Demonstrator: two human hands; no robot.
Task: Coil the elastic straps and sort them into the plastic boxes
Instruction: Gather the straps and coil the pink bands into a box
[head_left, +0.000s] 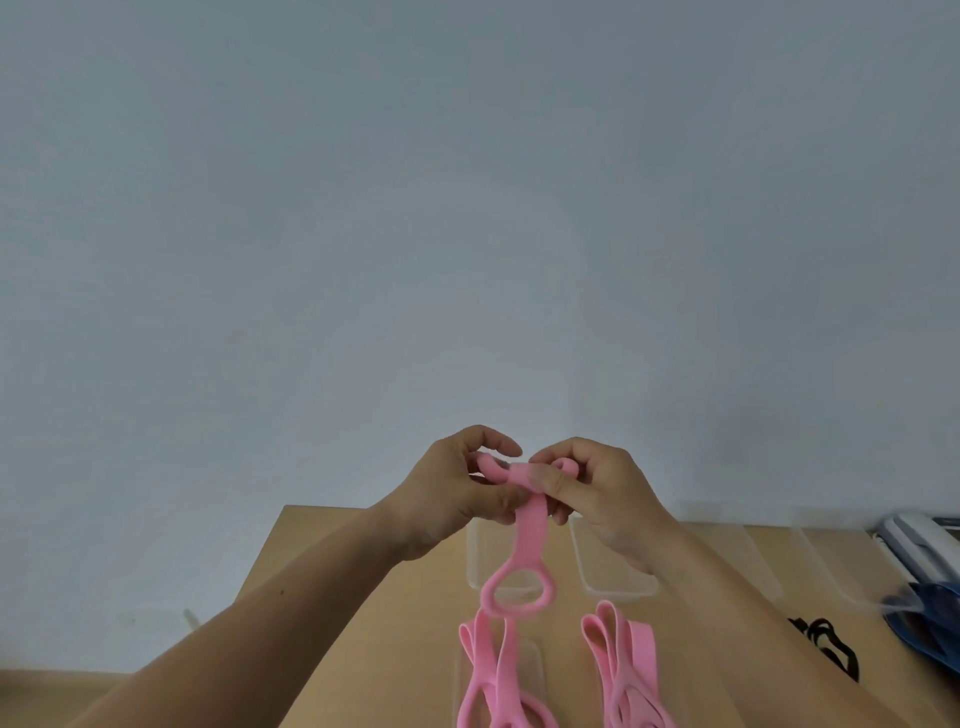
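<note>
**Pink elastic strap (531, 525) gripped by both hands above the table**

Both hands hold the strap up in front of a pale wall (467, 208), above the far edge of a wooden table (322, 571). The left hand (457, 491) has its fingers curled. Thumb and forefinger close round a small curl at the strap's left end, and the forefinger arches over the top of it. The right hand (592, 491) is also curled. Its thumb presses the flat of the strap against the fingers beneath, and a small pink loop pokes up just behind that thumb. Between the two grips the strap runs as a short, flat bridge, with the hands almost touching.

From that bridge one length of strap hangs straight down. It ends in an open oval loop that dangles in front of the clear plastic boxes (615, 579), and I cannot tell whether it touches anything below.

The boxes stand in a row along the far side of the table, partly hidden by the wrists. Nearer the person lie two bundles of loose pink straps (626, 667), side by side and apart from each other. A black strap (826, 644) lies in a tangle to their right. Further right, at the table's edge, are a blue object (930, 629) and a white and grey one (917, 540), both cut off by the frame.
</note>
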